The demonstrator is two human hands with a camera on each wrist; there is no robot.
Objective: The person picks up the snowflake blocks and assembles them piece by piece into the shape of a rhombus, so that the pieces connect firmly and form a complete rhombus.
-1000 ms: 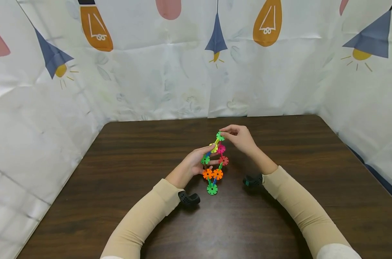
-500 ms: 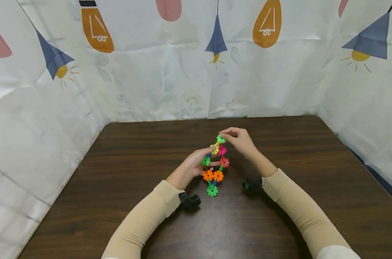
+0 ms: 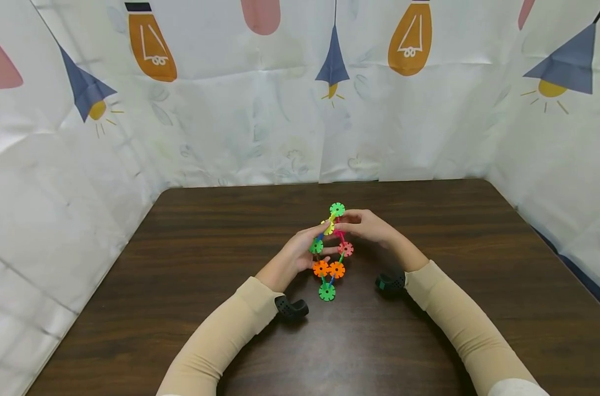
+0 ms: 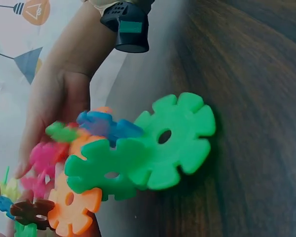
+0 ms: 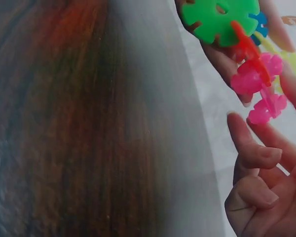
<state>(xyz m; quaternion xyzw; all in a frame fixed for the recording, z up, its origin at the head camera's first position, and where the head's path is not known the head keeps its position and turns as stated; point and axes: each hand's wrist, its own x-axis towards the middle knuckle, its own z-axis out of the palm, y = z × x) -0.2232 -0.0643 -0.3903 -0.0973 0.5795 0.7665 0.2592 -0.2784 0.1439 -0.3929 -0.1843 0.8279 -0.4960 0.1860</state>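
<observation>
A loop of interlocking plastic snowflake discs stands upright over the table, with a green disc (image 3: 337, 209) on top and another green disc (image 3: 326, 292) at the bottom. Two orange discs (image 3: 321, 268) sit side by side above the bottom one. My left hand (image 3: 296, 250) holds the loop's left side, thumb on the yellow disc (image 3: 329, 227) and fingers behind the loop. My right hand (image 3: 371, 226) has its thumb and forefinger at the upper right, around a pink disc (image 5: 270, 108); its other fingers are curled in the right wrist view. In the left wrist view a large green disc (image 4: 190, 118) hangs nearest.
The dark wood-grain table (image 3: 220, 231) spreads around both arms. Black bands with a camera mount (image 3: 292, 308) sit at each wrist, low over the tabletop. A white printed curtain (image 3: 280, 126) closes off the back and sides.
My right hand has let go of the top green disc and moved down to the pink disc at the loop's upper right. My left hand keeps its hold on the loop.
</observation>
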